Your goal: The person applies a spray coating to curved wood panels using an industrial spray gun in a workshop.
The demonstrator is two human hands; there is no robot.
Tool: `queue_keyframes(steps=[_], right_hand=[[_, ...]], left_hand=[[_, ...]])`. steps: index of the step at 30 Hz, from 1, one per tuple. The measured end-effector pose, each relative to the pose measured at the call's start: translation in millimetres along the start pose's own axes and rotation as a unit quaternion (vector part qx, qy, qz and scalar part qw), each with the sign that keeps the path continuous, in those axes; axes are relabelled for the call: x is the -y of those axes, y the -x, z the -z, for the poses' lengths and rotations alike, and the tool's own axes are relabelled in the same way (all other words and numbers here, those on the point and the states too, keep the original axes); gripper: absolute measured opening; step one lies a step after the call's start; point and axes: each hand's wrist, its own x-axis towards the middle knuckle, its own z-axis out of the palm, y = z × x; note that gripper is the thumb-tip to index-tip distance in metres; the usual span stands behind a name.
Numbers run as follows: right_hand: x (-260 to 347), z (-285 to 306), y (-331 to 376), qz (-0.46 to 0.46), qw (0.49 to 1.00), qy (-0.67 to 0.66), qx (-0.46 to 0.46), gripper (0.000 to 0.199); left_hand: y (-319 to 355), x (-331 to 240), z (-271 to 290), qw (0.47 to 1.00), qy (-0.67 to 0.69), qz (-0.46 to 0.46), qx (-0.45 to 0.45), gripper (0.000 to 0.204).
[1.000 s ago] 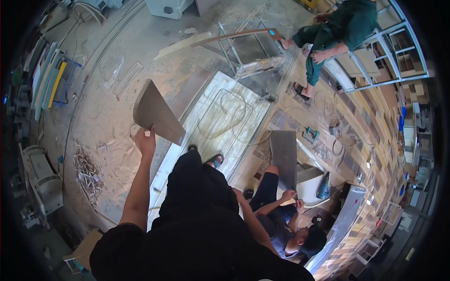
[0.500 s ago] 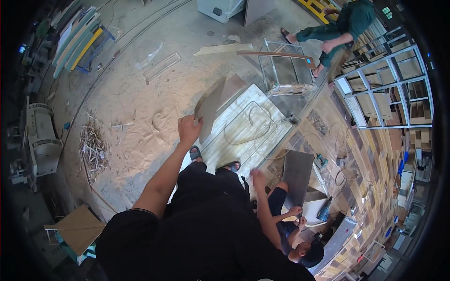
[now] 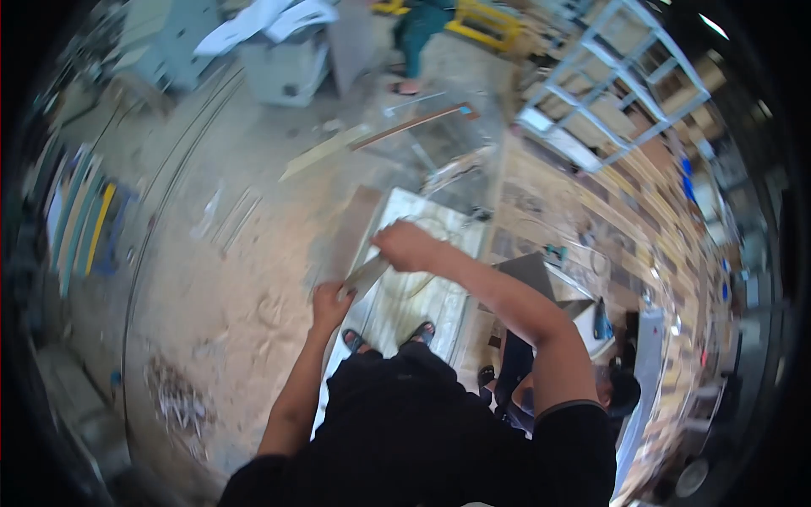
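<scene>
Between my two hands a thin light board [image 3: 367, 277] is held at a slant, its face seen narrowly. My left hand [image 3: 329, 306] is closed on its near end. At the far end my right hand [image 3: 407, 246] grips it, the fingers partly hidden. Under and beyond the hands a large pale, streaked panel [image 3: 435, 311] lies on the floor, with a thin looped cord on it. Against the panel's left edge is a flat brown board [image 3: 346, 235]. My sandalled feet stand at the panel's near end.
A person [image 3: 621, 393] in a dark cap sits close at my right, by a dark board [image 3: 525, 272] and a blue power tool [image 3: 602, 321]. A metal frame [image 3: 621, 76] stands far right. Sawdust [image 3: 262, 304] and scrap strips [image 3: 177, 397] lie left. Another person [image 3: 414, 42] stands ahead.
My right hand has come up from beside my body and taken hold of the board's far end. The board has tilted in my left hand. The whole view has swung to the right.
</scene>
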Motion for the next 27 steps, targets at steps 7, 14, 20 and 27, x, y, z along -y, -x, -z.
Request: queue_keyframes(steps=[7,14,20,27], right_hand=[[20,-27,52,-0.077,0.992,-0.075,0.072,0.017],[54,-51,136,-0.183,0.960,-0.201,-0.065,0.022],[94,3,202,-0.469,0.835,-0.245,-0.151,0.035],[103,-31,309,-0.653,0.662,-0.290,-0.226,0.033]], left_hand=[[-11,-10,30,0.992,0.051,-0.036,0.114,0.035],[-17,8,29,0.994,0.073,-0.003,0.082,0.076],[41,68,26,0.953,0.108,0.238,0.154,0.055],[149,158,19,0.887,-0.029,0.430,0.164,0.060]])
